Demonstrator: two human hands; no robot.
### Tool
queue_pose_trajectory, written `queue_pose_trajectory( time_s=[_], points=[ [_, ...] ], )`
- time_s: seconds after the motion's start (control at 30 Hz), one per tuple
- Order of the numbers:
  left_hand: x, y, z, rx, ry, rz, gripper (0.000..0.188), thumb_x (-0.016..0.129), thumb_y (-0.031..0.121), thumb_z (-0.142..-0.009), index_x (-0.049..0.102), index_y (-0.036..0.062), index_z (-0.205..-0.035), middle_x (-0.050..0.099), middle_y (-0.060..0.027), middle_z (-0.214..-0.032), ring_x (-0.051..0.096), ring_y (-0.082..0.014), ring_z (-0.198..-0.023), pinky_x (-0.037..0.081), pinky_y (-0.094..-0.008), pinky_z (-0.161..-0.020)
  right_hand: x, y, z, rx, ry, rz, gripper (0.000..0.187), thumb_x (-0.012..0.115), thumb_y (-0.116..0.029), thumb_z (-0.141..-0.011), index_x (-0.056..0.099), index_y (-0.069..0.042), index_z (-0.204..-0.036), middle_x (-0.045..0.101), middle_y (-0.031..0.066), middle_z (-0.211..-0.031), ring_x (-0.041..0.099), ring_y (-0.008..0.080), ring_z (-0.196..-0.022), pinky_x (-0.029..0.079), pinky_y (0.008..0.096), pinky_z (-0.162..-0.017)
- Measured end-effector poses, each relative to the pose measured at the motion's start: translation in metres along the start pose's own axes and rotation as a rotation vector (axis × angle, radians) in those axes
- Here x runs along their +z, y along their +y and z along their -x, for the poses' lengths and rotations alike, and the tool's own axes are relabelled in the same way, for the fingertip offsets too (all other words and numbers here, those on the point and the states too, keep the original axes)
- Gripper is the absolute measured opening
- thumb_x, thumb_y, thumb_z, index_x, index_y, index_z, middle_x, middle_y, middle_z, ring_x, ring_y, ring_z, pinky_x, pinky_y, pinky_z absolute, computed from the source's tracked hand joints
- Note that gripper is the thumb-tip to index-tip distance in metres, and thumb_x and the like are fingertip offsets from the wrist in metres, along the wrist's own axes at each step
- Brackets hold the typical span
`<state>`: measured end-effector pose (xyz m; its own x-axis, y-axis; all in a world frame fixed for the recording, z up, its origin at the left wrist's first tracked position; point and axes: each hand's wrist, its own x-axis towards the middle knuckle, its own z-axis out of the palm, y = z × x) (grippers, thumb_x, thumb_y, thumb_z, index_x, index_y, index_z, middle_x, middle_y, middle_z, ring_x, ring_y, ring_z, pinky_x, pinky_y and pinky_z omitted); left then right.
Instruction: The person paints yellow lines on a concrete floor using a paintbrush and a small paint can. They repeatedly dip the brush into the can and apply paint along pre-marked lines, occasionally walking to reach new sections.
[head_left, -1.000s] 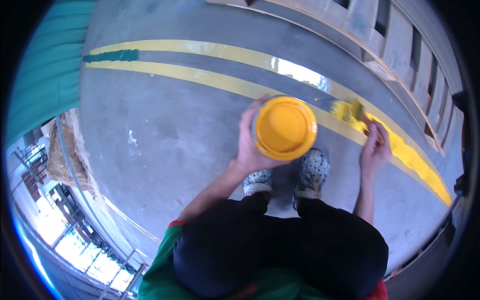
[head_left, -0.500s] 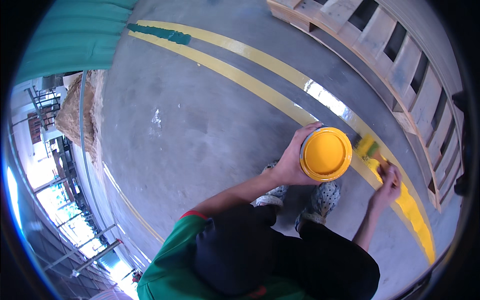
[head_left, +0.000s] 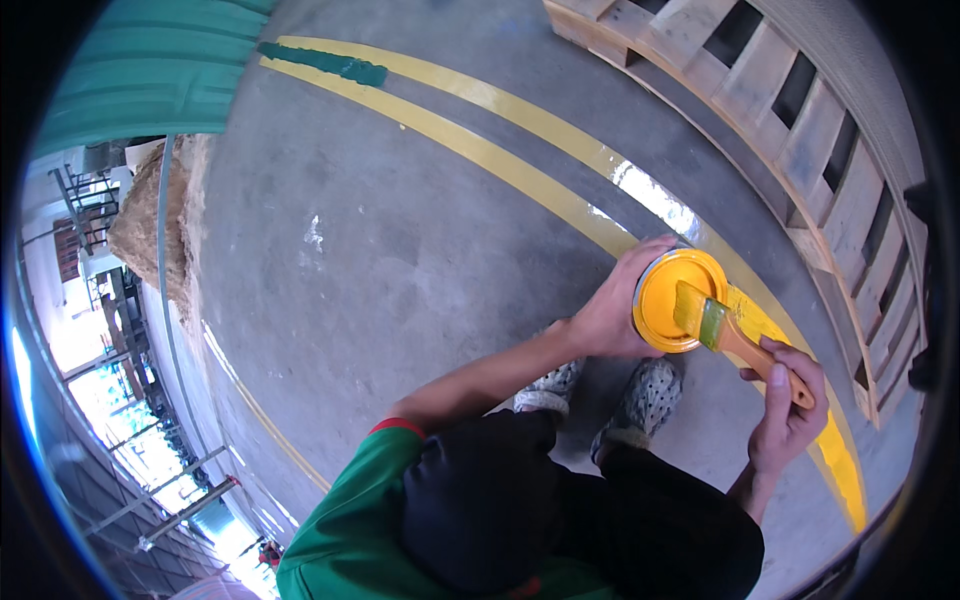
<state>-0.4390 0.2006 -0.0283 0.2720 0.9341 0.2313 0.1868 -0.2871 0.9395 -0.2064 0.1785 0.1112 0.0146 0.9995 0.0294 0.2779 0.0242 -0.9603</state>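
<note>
My left hand [head_left: 618, 305] is wrapped round the side of an open can of yellow paint [head_left: 655, 300], holding it up above my shoes. A paintbrush [head_left: 745, 345] with a wooden handle has its paint-coated bristles over the can's mouth, at the paint or just above it; I cannot tell which. The handle's end is gripped by the fingers of my right hand [head_left: 790, 405]. Beneath that hand runs a band of fresh, bright yellow paint [head_left: 838, 455] on the grey floor, lying between two paler yellow tape strips [head_left: 520, 175].
A wooden pallet [head_left: 745, 100] lies along the right, close to the strips. Dark green paint [head_left: 330, 65] covers the far end between them. Green corrugated sheeting [head_left: 150, 70] and a brown heap [head_left: 150, 225] are at the left. My patterned shoes [head_left: 648, 395] stand below the can.
The brush has left the floor and come up over the can, its bristles now at the can's mouth. My left hand has shifted the can slightly right.
</note>
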Motion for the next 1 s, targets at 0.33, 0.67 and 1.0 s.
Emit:
queue_pose_trajectory(
  time_s=[0.33, 0.67, 1.0],
  points=[
    [0.009, -0.015, -0.001, 0.086, -0.026, -0.038, 0.124, 0.101, 0.025, -0.054, 0.024, 0.0076, -0.149, 0.039, -0.0236, -0.15, 0.041, -0.0377, -0.14, 0.033, -0.0464, -0.117, 0.01, 0.024, 0.001, 0.131, 0.006, -0.041, 0.016, 0.063, -0.006, -0.097, 0.066, 0.005, -0.107, 0.072, 0.0175, -0.104, 0.073, 0.0218, -0.081, 0.06, 0.0291, -0.073],
    [0.019, -0.03, -0.014, 0.118, -0.014, -0.086, 0.123, 0.1, 0.024, -0.051, 0.026, 0.0074, -0.147, 0.043, -0.0238, -0.148, 0.045, -0.0391, -0.137, 0.036, -0.0477, -0.115, -0.039, 0.077, 0.009, 0.221, 0.254, -0.595, 0.021, 0.058, -0.012, -0.101, 0.063, 0.006, -0.113, 0.069, 0.0262, -0.11, 0.073, 0.0268, -0.085, 0.063, 0.0344, -0.076],
    [0.034, -0.059, -0.027, 0.062, 0.027, -0.123, 0.117, 0.098, 0.018, -0.051, 0.03, 0.007, -0.145, 0.046, -0.0186, -0.145, 0.044, -0.0381, -0.136, 0.038, -0.0474, -0.114, -0.091, 0.179, 0.052, 0.376, 0.504, -0.614, 0.022, 0.057, -0.012, -0.102, 0.062, 0.005, -0.115, 0.069, 0.0251, -0.111, 0.074, 0.0291, -0.088, 0.062, 0.0346, -0.083]
  ],
)
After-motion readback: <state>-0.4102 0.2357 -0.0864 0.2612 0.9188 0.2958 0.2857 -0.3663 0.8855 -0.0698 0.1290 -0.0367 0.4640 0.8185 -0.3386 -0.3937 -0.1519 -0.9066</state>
